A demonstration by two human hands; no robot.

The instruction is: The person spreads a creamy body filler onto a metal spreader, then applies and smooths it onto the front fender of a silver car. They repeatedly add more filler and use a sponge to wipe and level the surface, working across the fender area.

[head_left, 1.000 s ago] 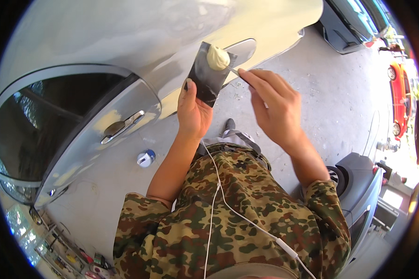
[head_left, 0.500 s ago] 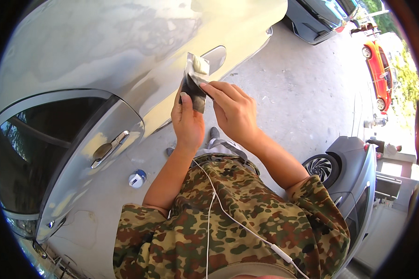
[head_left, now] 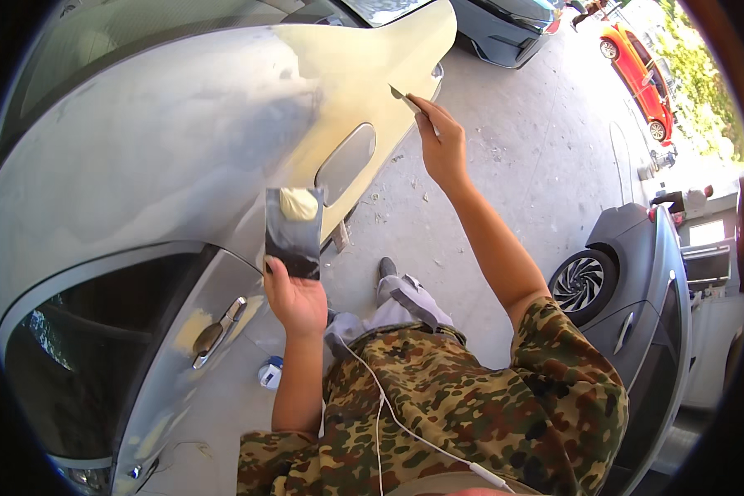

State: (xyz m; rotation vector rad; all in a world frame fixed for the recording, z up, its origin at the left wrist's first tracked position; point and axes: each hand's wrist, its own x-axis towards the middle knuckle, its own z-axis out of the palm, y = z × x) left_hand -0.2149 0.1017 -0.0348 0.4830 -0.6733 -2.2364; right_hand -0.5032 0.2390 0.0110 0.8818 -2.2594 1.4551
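Observation:
My left hand [head_left: 296, 302] grips the lower end of a flat dark mixing board [head_left: 293, 244]. A smooth lump of cream-coloured filler [head_left: 298, 204] sits at the board's far end. Out to the right, my right hand [head_left: 444, 149] is closed around a thin putty knife [head_left: 400, 95]. Its blade lies over the rear side panel [head_left: 351, 74] of a silver car, where a broad cream coat covers the surface; I cannot tell if the blade touches it. An oval flap [head_left: 347, 165] shows in that panel, between the board and the knife.
The car's door handle [head_left: 221, 332] and dark window [head_left: 83, 331] are at the left. A small blue-and-white can [head_left: 270, 373] stands on the grey floor [head_left: 488, 190]. A grey car [head_left: 628, 298] is at the right, a dark car [head_left: 504, 29] at the far end, a red car [head_left: 639, 70] beyond.
My hands have come apart: the right has carried the putty knife away from the board toward the panel's far end. The left has shifted the board nearer and leftward. My view has turned.

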